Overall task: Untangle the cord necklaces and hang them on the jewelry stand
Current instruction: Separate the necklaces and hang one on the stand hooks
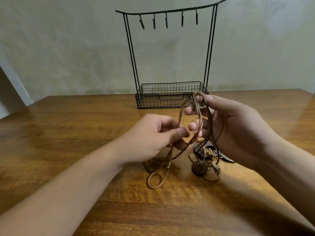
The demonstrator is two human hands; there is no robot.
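Our right grip (219,123) holds the tangled cord necklaces (199,116) up; our left grip (153,133) pinches one strand, pendants (204,159) resting on the surface (85,133) before the jewelry stand (170,53)

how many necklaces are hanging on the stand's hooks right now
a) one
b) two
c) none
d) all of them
c: all five hooks on the jewelry stand hang bare, while the cord necklaces are bunched between the left hand and the right hand.

Brown cords (196,126) with dark brown pendants (199,168) are seen at centre; a black wire-grid stand (170,95) above; a streaked amber wood-grain table (68,133) below; a mottled grey-green wall (68,48) behind.
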